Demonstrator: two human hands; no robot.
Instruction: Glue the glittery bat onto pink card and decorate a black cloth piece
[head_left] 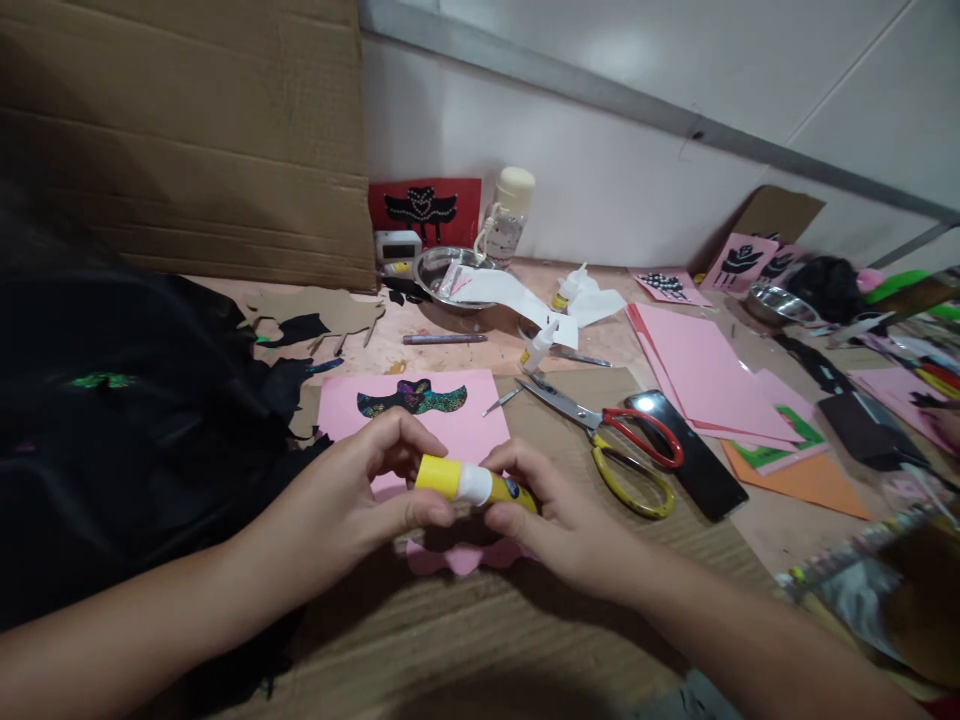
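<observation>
Both hands are on a yellow glue stick, held level over the work surface. My left hand pinches its yellow cap between thumb and fingers. My right hand grips the yellow body, and a white collar shows between the two. Whether the cap is loose, I cannot tell. Behind them lies a pink sheet bearing a black hat-shaped cutout with colourful glitter. Below the glue stick is a pink wavy-edged paper piece, partly covered by my hands.
Red-and-yellow-handled scissors and a black phone lie to the right. Farther right are pink sheets. Small glue bottles, a metal bowl and a lidded bottle stand behind. Black material fills the left.
</observation>
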